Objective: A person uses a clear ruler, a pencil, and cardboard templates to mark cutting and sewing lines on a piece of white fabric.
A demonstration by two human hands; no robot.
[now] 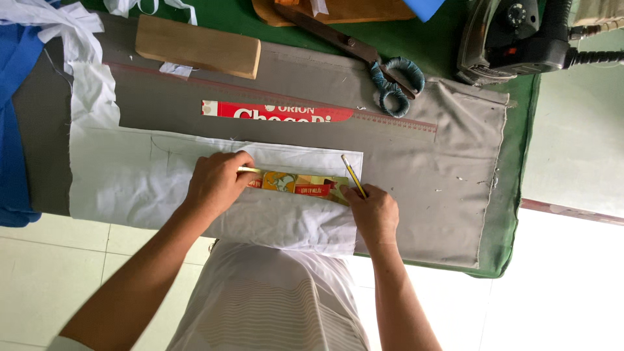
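Observation:
My left hand (218, 183) presses down on the left end of a colourful cardboard strip (300, 184) that lies across a white cloth piece (136, 175). My right hand (375, 213) holds a yellow pencil (353, 174) with its tip at the strip's right end. The white cloth lies on a grey fabric (416, 175) spread over the green table (520, 149).
A red cardboard strip (276, 112) lies on the grey fabric above the hands. Behind it are a wooden block (197, 47), scissors with wrapped handles (380, 68), an iron (510, 39) at the far right, and blue cloth (13, 130) at the left edge.

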